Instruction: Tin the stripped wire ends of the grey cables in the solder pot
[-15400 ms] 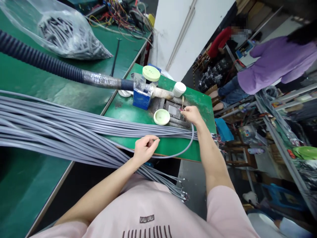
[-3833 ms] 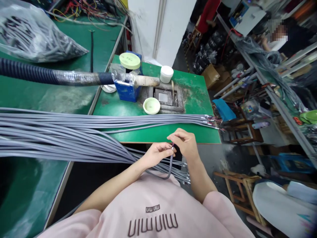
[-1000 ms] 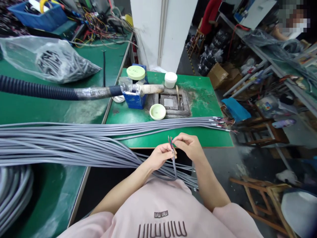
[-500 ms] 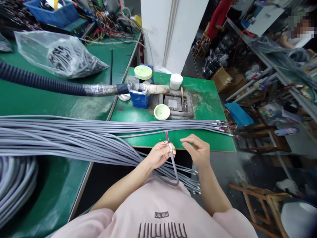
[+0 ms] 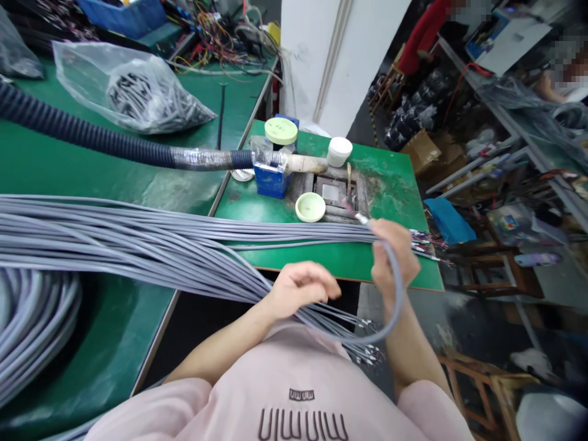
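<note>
My right hand is closed around a grey cable near its end. A white band and blurred thin wires stick out past the fingers, pointing toward the square metal-framed pot. From the hand the cable loops down and back to my body. My left hand is held in front of my chest with curved fingers apart and nothing in them. Beyond both hands, a long bundle of grey cables lies across the green tables. More cable ends with stripped wires hang below the table edge.
A ribbed hose reaches over a blue box to the pot. A pale green dish, a white jar and a green-lidded container stand around it. Coiled cable lies at left. A wooden stool stands at right.
The cable end has passed from my left hand to my right, which has carried it forward toward the pot. My left hand has let go and opened. The view has shifted slightly.
</note>
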Demonstrator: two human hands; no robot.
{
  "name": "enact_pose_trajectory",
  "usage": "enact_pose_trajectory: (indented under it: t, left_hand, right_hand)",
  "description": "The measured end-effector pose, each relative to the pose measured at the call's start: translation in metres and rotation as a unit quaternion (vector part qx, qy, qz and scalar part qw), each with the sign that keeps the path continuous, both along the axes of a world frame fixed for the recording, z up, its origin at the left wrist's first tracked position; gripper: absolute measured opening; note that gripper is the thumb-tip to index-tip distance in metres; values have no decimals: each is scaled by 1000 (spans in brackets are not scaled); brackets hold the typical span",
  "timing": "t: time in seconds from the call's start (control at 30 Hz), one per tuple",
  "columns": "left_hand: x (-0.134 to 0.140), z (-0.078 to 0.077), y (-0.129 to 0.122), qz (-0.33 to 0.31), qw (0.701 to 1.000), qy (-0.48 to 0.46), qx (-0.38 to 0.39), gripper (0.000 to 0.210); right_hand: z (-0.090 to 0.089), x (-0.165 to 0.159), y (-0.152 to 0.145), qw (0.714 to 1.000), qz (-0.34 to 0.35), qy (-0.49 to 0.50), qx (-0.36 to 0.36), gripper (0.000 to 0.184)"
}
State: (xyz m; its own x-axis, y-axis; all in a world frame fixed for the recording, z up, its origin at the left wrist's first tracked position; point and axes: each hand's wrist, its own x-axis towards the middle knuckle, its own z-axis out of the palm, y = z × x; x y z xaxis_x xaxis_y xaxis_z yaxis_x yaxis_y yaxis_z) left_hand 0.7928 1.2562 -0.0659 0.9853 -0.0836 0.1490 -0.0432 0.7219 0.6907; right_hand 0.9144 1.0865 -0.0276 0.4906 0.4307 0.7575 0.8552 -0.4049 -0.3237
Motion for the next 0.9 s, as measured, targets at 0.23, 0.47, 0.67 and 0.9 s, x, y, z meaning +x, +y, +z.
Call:
enact_pose_trajectory:
  t: [0.23, 0.47, 0.67, 0.9]
  left_hand:
    - [0, 1, -1, -108, 895, -255, 350, 27]
    - [32, -70, -10, 247, 790, -124, 547, 21]
    - [31, -72, -10, 240, 787, -130, 554, 23]
    - [30, -69, -9, 230, 803, -124, 536, 24]
  right_hand:
    - [36, 60, 21, 995, -101, 13, 23, 30]
    - [28, 54, 65, 991, 30, 65, -115, 24]
    - [12, 64, 80, 980, 47, 63, -180, 24]
    - [3, 64, 88, 967, 49, 11, -250, 24]
